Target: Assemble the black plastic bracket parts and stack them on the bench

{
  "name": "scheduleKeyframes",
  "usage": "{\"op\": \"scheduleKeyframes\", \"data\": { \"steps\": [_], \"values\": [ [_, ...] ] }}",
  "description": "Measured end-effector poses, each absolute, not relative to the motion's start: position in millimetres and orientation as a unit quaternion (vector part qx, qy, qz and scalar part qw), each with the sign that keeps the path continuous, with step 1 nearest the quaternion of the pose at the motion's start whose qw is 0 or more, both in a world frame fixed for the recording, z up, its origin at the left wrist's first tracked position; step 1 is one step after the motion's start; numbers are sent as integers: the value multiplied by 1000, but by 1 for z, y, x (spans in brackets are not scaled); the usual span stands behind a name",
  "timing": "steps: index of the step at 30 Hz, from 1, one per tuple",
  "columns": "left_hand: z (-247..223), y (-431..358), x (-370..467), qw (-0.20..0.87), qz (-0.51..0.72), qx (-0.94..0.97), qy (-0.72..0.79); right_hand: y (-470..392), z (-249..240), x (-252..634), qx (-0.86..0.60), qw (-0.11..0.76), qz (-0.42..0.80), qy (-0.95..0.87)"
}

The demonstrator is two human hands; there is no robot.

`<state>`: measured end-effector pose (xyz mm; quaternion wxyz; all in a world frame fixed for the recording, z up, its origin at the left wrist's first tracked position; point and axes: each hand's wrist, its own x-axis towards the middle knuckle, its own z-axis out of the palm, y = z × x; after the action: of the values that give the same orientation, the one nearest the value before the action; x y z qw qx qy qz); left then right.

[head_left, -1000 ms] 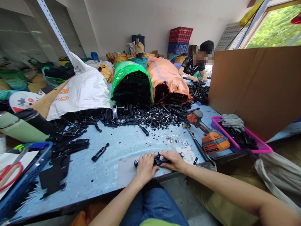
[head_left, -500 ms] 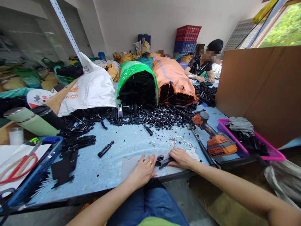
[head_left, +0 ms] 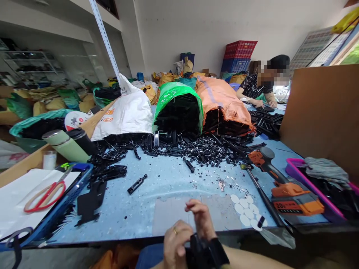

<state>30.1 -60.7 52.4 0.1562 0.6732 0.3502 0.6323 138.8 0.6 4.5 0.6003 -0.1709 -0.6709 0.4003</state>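
Observation:
My left hand (head_left: 176, 241), with a ring on one finger, is low at the table's front edge, its fingers curled against black plastic parts (head_left: 200, 248). These parts sit between my hands and hide part of my right wrist; their exact shape is unclear. Just beyond, my right hand (head_left: 202, 216) is raised with the palm turned inward and its fingers apart, loosely bent. I see nothing between those fingers. Under the hands lies a grey sheet (head_left: 168, 213). A slotted black part (head_left: 137, 184) rests alone on the blue table (head_left: 117, 209).
Black parts and screws (head_left: 209, 149) lie heaped before a white sack (head_left: 126, 112), green sack (head_left: 179, 89) and orange sack (head_left: 224, 97). To the right are white discs (head_left: 248, 208), a hammer (head_left: 265, 196), a cordless drill (head_left: 294, 198) and a pink tray (head_left: 297, 175). Red scissors (head_left: 46, 198) lie left. A co-worker (head_left: 256, 87) sits beyond.
My hands have left the sheet's surface and come closer to me, bringing the black parts along. My right hand has opened and turned palm inward. The view has shifted left.

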Motion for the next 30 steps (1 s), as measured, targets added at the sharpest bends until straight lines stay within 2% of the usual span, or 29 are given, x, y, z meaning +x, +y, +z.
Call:
{"op": "scheduleKeyframes", "data": {
  "steps": [1, 3, 5, 8, 11, 16, 20, 23, 26, 28, 30],
  "values": [
    [46, -56, 28, 123, 638, 670, 359, 9, -13, 122, -186, 629, 390, -647],
    [35, -40, 14, 48, 593, 701, 392, 41, -33, 97, -222, 608, 359, -673],
    [25, -15, -10, -16, 479, 748, 459, 92, -31, 86, -293, 495, 300, -761],
    [8, 34, -42, -85, 274, 778, 559, 195, -2, 87, -483, 247, 152, -826],
    [-6, 79, -45, -94, 143, 763, 624, 292, 24, 89, -571, 183, 106, -793],
    [3, 97, -42, -94, 158, 737, 651, 374, 19, 68, -652, 101, 85, -747],
    [17, 69, -98, -91, 131, 660, 734, 388, 9, 51, -702, 47, 112, -702],
    [10, 44, -144, -79, 66, 579, 809, 388, 16, 57, -717, 35, 149, -680],
    [-6, 27, -166, -47, 24, 537, 842, 375, 35, 83, -706, 57, 172, -685],
    [-14, 21, -170, -39, 59, 539, 839, 355, 49, 108, -685, 73, 190, -700],
    [-15, 19, -168, -43, 163, 538, 826, 324, 60, 138, -659, 80, 215, -716]
  ]
}}
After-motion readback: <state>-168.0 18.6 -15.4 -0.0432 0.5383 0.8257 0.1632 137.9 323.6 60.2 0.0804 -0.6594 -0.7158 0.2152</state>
